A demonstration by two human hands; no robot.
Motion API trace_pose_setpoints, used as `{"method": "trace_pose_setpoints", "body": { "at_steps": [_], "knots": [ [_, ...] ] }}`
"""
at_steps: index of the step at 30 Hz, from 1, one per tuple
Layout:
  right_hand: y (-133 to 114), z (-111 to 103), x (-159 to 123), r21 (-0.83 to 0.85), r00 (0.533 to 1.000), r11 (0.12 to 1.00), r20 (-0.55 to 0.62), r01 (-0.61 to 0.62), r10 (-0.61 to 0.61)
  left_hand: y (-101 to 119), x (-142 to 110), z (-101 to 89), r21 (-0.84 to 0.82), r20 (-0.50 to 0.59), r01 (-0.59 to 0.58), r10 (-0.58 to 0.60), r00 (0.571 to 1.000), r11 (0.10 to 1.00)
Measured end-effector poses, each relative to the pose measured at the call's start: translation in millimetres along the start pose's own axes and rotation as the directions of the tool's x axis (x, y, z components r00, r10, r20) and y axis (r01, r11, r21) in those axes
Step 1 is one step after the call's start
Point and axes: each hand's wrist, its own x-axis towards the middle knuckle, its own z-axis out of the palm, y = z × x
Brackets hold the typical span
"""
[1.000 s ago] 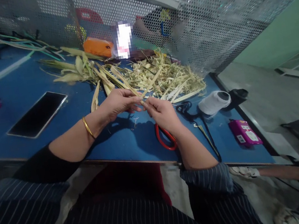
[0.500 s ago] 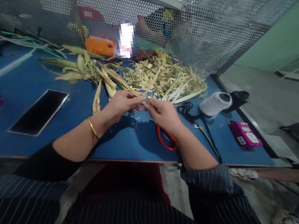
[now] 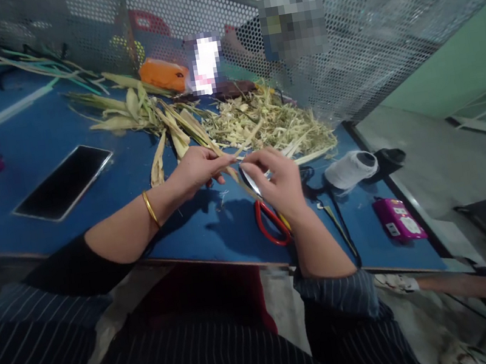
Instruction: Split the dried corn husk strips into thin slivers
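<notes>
My left hand [image 3: 197, 170], with a gold bangle at the wrist, is closed on a dry, pale corn husk strip [image 3: 232, 174] pinched between thumb and fingers. Just right of it, my right hand [image 3: 280, 181] is apart from the strip, its fingers curled and thumb and forefinger tips close together. Whatever they may pinch is too small to make out. Below the right hand lie scissors with red handles [image 3: 266, 233]; part of their shiny blade shows beside the thumb.
Corn husks [image 3: 139, 109] and a pile of shredded husk [image 3: 270, 119] lie behind my hands. To the left is a dark phone [image 3: 65, 182]. A white thread spool [image 3: 349, 169] and a purple packet [image 3: 399, 219] sit right. A perforated metal screen [image 3: 347, 24] borders the blue table.
My right hand has moved slightly right, away from the husk strip, and the scissors' blade shows beside it. My left hand has stayed nearly still.
</notes>
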Motion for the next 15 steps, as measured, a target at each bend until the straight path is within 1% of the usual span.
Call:
{"method": "trace_pose_setpoints", "body": {
  "at_steps": [2, 3, 4, 5, 7, 9, 11, 12, 14, 15],
  "knots": [
    [1.4, -3.4, 1.3, 0.021, 0.982, 1.000, -0.188, 0.014, -0.009, 2.2, -2.9, -0.2, 0.060, 0.084, -0.008, 0.003, 0.996, 0.998],
    [2.4, -4.2, 1.7, 0.003, 0.969, 1.000, -0.246, 0.022, -0.020, 3.3, -4.8, 0.3, 0.100, 0.135, -0.021, 0.007, 0.991, 0.995],
    [3.5, -4.3, 2.1, -0.035, 0.960, 0.999, -0.275, 0.035, -0.043, 4.5, -6.8, 1.3, 0.144, 0.186, -0.040, 0.012, 0.983, 0.989],
    [4.5, -3.8, 2.4, -0.085, 0.957, 0.995, -0.281, 0.050, -0.073, 5.7, -8.8, 2.7, 0.190, 0.228, -0.062, 0.017, 0.973, 0.980],
    [6.3, -1.7, 3.4, -0.175, 0.963, 0.982, -0.244, 0.069, -0.111, 7.9, -12.4, 6.5, 0.263, 0.303, -0.114, 0.030, 0.952, 0.958],
    [7.6, 0.7, 4.8, -0.168, 0.979, 0.985, -0.192, 0.038, -0.070, 8.9, -14.4, 11.0, 0.298, 0.382, -0.176, 0.052, 0.923, 0.938],
    [8.4, 2.2, 6.5, -0.032, 0.993, 0.999, -0.110, -0.036, 0.033, 8.1, -14.8, 15.4, 0.321, 0.444, -0.233, 0.071, 0.893, 0.918],
    [8.5, 2.5, 7.1, 0.060, 0.996, 0.995, -0.047, -0.075, 0.078, 7.2, -14.6, 17.3, 0.344, 0.454, -0.249, 0.072, 0.888, 0.905],
    [8.0, 2.2, 7.8, 0.214, 0.992, 0.969, 0.048, -0.126, 0.118, 5.7, -14.0, 20.2, 0.395, 0.427, -0.243, 0.057, 0.902, 0.886],
    [7.3, 1.7, 7.7, 0.261, 0.991, 0.956, 0.053, -0.130, 0.121, 5.6, -13.8, 21.0, 0.408, 0.401, -0.222, 0.044, 0.915, 0.886]
  ]
}}
